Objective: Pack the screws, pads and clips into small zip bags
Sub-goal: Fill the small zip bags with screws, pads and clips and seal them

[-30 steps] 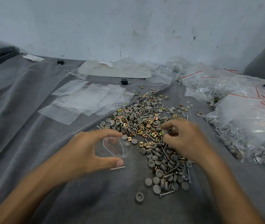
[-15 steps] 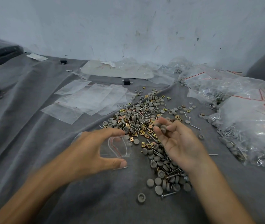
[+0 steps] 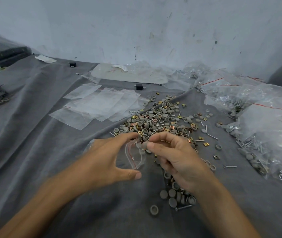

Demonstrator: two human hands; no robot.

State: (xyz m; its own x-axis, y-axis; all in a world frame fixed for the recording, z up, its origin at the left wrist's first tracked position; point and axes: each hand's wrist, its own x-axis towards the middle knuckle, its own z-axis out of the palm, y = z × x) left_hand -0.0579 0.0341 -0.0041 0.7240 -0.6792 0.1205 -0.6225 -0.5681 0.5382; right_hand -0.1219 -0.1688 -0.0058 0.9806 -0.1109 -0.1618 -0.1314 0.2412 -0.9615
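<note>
The small clear zip bag (image 3: 135, 158) with a red seal line is sitting in the left hand (image 3: 106, 162), whose forefinger and thumb are curling round it and spreading its mouth, low over the wrinkled grey cloth (image 3: 33, 134). The right hand (image 3: 176, 158) is pinching a small grey round pad (image 3: 145, 145) in its fingertips right at that mouth. Behind and beneath both hands, a loose heap of grey pads, brass-coloured square clips and silver screws (image 3: 159, 121) is lying on the cloth. Flat empty clear bags (image 3: 100, 103) are lying just left of the heap, and bulging filled plastic bags (image 3: 265, 131) are piling up on the right.
</note>
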